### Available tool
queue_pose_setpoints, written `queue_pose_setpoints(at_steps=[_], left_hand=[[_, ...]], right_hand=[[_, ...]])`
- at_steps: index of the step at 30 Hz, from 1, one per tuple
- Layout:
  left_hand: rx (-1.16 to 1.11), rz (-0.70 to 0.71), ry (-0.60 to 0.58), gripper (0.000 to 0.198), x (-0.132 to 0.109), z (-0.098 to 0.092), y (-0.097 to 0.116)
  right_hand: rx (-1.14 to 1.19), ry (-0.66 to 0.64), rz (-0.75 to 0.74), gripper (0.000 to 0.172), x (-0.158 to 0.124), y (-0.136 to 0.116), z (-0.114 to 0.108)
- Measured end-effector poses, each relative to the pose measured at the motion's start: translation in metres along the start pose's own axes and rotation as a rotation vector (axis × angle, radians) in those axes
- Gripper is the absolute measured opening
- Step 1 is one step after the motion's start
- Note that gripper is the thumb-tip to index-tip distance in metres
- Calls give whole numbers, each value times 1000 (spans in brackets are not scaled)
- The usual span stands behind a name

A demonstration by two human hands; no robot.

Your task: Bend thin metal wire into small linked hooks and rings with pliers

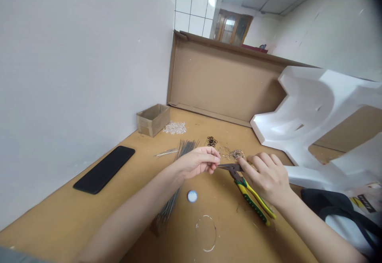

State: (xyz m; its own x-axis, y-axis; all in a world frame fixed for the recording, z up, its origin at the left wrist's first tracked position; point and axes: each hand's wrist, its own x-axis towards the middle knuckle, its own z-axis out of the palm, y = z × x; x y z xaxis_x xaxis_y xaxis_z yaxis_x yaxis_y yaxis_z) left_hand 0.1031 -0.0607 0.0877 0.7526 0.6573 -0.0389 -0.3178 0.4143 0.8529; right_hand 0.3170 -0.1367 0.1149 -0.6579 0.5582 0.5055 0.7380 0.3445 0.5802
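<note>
My left hand (200, 160) is closed in a pinch, thumb against fingertips, over the table's middle. What it holds is too small to make out. Close to its fingertips are the narrow jaws of long-nose pliers (237, 175) with yellow and green handles spread apart. My right hand (267, 177) lies over the pliers' jaw end with fingers curled; its grip is partly hidden, and the handles stick out below, outside the palm. Nearer me a thin wire ring (215, 231) with a gap shows against the table. A bundle of straight grey wires (171, 205) passes beneath my left forearm.
Around the hands are a blue-rimmed round lid (192, 196), black rings (211, 141), coiled wire (238, 154) and small clear pieces (175, 127). A cardboard box (153, 120) and black flat slab (104, 169) stand left. White foam (307, 104) borders the right.
</note>
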Motion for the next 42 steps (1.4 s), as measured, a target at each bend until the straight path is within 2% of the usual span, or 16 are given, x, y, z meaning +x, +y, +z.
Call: queue_pose_setpoints(at_steps=[11,25,42], left_hand=[[-241,-155,-120,13,6,-8,-9],[-291,-182,-96,11,8,-8,-11],[-235,-163,-80,9,9,-9,-11]], right_hand=[[-105,-9,-59,18,3,4,-10],[-112,7,-77,17,4,5,-11],[-120,5,-100,19,6,4,-15]])
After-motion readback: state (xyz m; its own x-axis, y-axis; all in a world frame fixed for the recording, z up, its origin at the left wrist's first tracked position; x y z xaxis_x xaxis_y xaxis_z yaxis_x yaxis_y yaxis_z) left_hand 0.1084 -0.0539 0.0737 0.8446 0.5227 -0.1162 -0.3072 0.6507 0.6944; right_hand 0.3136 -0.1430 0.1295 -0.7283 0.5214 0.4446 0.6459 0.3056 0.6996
